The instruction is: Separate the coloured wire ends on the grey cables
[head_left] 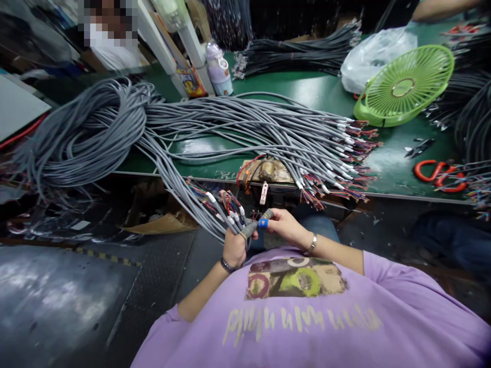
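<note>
My left hand is closed around a bunch of grey cables that hang over the table's front edge. Their white-banded ends, with thin coloured wires fanned out, rise just above that hand. Close beside it, my right hand pinches with thumb and forefinger near the left thumb. Grey wrapping covers some of the fingertips on both hands. A small blue piece shows at the right thumb tip. What the right fingers grip is too small to make out.
On the green table lie a large pile of grey cables, orange-handled scissors, a green fan, a plastic bag and a bottle. A small wooden-based device sits at the front edge. Another person is at the far left.
</note>
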Tool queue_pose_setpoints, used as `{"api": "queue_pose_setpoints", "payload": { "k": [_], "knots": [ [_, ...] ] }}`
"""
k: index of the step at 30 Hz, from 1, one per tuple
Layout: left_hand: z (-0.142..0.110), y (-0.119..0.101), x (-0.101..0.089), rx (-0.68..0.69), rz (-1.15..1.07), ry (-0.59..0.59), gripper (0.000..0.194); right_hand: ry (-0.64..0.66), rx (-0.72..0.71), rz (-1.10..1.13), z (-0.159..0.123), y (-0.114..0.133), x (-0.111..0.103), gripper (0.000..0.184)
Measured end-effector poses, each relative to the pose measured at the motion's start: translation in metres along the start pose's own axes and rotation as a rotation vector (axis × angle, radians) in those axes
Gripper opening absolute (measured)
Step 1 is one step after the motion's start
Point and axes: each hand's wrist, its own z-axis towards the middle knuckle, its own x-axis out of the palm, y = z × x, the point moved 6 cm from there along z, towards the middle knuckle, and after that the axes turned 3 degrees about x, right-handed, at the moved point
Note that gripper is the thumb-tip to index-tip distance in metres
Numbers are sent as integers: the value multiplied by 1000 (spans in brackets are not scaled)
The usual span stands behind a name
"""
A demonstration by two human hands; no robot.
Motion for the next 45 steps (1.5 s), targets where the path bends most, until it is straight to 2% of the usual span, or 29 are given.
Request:
{"api": "queue_pose_setpoints", "payload": {
  "k": [4, 9, 14, 23, 29, 34, 39, 41, 45],
  "knots": [
    [-2, -1, 2, 1, 21, 69, 27, 29, 73, 58, -1, 3, -1, 40],
    [-4, 2, 3, -44, 50, 127, 26, 15, 59, 158, 4, 7, 2, 48],
    [-5, 3, 3, -74, 63, 132, 27, -21, 43, 182, 9, 2, 2, 46],
    [-4, 2, 1, -46, 52, 100, 25, -101, 9, 149, 10, -6, -9, 39],
    [-4, 2, 3, -58, 83, 137, 28, -103, 33, 250, 11, -10, -6, 41],
    [-6, -4, 3, -80, 57, 156, 27, -159, 72, 334, 11, -10, -16, 41],
    [-8, -12, 4, -115, -4, 187, 26, -144, 186, 427, 10, -14, -26, 26],
    [-7, -17, 8, -131, -32, 205, 24, -113, 219, 447, 13, -12, -27, 31],
    [-4, -24, 20, -151, -66, 237, 23, 84, 254, 431, 22, 1, -17, 43]
  ]
}}
